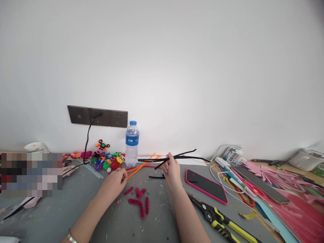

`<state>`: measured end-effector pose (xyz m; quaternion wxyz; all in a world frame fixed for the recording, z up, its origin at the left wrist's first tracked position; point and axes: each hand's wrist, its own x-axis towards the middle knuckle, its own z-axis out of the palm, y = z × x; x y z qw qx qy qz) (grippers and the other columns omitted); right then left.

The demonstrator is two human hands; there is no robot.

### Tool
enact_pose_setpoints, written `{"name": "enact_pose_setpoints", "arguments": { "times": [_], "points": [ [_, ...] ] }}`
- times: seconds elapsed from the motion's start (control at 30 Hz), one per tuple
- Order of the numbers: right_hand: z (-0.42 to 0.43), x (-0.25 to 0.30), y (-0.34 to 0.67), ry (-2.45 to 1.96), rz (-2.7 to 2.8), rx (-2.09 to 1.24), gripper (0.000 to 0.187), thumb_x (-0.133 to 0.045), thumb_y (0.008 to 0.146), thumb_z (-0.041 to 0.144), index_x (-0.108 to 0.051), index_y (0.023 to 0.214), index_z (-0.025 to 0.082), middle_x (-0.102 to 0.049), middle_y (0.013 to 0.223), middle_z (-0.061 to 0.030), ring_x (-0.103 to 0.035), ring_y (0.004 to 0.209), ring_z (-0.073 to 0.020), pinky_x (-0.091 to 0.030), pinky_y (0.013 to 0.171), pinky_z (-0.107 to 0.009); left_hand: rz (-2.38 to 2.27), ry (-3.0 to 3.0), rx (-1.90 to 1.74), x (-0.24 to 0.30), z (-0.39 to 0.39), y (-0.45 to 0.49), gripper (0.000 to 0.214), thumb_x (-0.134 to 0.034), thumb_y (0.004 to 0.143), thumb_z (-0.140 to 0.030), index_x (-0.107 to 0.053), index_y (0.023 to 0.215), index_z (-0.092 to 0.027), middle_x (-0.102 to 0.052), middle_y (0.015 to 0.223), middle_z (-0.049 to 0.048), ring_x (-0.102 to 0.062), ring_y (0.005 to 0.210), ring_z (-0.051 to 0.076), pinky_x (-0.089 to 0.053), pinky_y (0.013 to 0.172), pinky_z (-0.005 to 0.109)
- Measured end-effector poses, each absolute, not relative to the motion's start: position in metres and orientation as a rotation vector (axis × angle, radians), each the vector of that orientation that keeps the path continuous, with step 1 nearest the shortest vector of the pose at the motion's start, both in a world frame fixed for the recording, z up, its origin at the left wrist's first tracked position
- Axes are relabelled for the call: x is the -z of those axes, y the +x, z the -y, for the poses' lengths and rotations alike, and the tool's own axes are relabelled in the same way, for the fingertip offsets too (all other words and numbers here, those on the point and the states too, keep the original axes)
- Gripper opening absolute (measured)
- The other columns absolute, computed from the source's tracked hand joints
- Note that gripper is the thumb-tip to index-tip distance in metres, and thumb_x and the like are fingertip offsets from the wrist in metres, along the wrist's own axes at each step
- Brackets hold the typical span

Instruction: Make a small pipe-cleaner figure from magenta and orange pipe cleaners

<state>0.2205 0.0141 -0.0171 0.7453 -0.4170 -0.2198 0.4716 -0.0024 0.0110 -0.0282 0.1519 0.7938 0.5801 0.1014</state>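
Our right hand [172,170] pinches black pipe cleaners [177,157] right of the water bottle [132,143]; left hand [115,182] half-curled, apparently empty. Red pieces [139,199] already cut, blacks uncut.

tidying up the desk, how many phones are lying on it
2. A pink-cased phone lies screen-up just right of the right hand. A second phone lies farther right on the pink paper crafts. Clutter there may hide more.
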Motion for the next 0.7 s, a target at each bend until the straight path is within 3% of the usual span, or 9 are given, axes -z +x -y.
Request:
{"name": "enact_pose_setpoints", "arguments": {
  "times": [0.13, 0.23, 0.37, 0.53, 0.7],
  "points": [
    [-0.016, 0.018, 0.220, -0.888, 0.401, -1.208, 0.034, -0.063, 0.080, 0.041, -0.042, 0.062, 0.022, -0.039, 0.037, 0.0099, -0.032, 0.032, -0.0070, -0.029, 0.038, -0.022, -1.742, 2.269, -0.298, 0.021, -0.009, -0.001, 0.017, -0.035, 0.092, -0.016, -0.051, 0.087, -0.019, -0.066, 0.085, 0.0066, -0.063, 0.078, 0.021, -0.036, 0.058, 0.025],
    [-0.017, 0.017, 0.222, -0.880, 0.352, -1.281, 0.029, -0.059, 0.084, 0.036, -0.045, 0.063, 0.021, -0.056, 0.050, 0.0045, -0.044, 0.039, -0.0087, -0.039, 0.041, -0.022, -1.803, 2.217, -0.334, 0.015, -0.008, -0.001, 0.021, -0.028, 0.096, -0.021, -0.049, 0.097, -0.020, -0.066, 0.077, 0.0043, -0.063, 0.069, 0.020, -0.034, 0.054, 0.025],
    [-0.016, 0.013, 0.219, -0.899, 0.324, -1.348, 0.017, -0.055, 0.087, 0.027, -0.054, 0.072, 0.019, -0.072, 0.073, -0.0038, -0.058, 0.051, -0.0122, -0.047, 0.047, -0.024, -1.805, 2.244, -0.318, 0.016, -0.011, -0.002, 0.019, -0.037, 0.094, -0.026, -0.052, 0.105, -0.021, -0.068, 0.085, 0.0057, -0.065, 0.081, 0.023, -0.036, 0.056, 0.025],
    [-0.014, 0.009, 0.214, -0.789, 0.373, -1.336, 0.008, -0.057, 0.084, 0.026, -0.061, 0.086, 0.019, -0.075, 0.093, -0.0054, -0.066, 0.070, -0.0151, -0.052, 0.061, -0.026, -1.835, 2.259, -0.222, 0.024, -0.013, -0.002, 0.022, -0.043, 0.090, -0.024, -0.057, 0.106, -0.019, -0.067, 0.098, 0.0095, -0.065, 0.085, 0.025, -0.037, 0.054, 0.026],
    [-0.014, 0.008, 0.218, -0.764, 0.351, -1.292, 0.021, -0.062, 0.078, 0.028, -0.064, 0.097, 0.019, -0.075, 0.087, -0.0031, -0.065, 0.067, -0.0141, -0.052, 0.062, -0.025, -1.878, 2.318, -0.247, 0.026, -0.013, -0.002, 0.017, -0.041, 0.089, -0.020, -0.058, 0.088, -0.018, -0.065, 0.092, 0.0086, -0.064, 0.082, 0.025, -0.035, 0.051, 0.026]
  ]
}}
